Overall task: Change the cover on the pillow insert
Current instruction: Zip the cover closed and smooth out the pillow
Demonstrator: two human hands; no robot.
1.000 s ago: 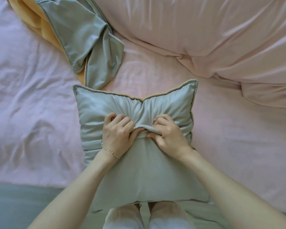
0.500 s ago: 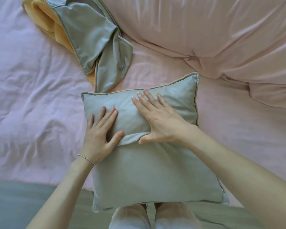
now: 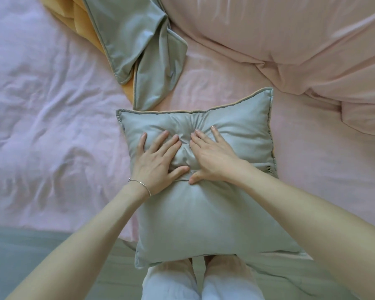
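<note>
Bedroom in home. Bed [image 3: 52, 109] fills most of view, covered by wrinkled pale pink sheet. Bulky pink duvet [image 3: 290, 44] bunched at far right. Grey square cushion [image 3: 204, 217] with piped edge lies on bed near its edge. Loose grey-and-mustard pillow cover [image 3: 136, 46] crumpled at top, just beyond cushion. Grey floor [image 3: 30, 252] visible below bed edge. Person stands at bedside, legs in light trousers [image 3: 171, 282]. Soft daylight, domestic textiles throughout.

I see the pillow [image 3: 204, 215] on the bed [image 3: 52, 118], spare cover [image 3: 139, 50] behind it, duvet [image 3: 290, 40] behind right.
</note>
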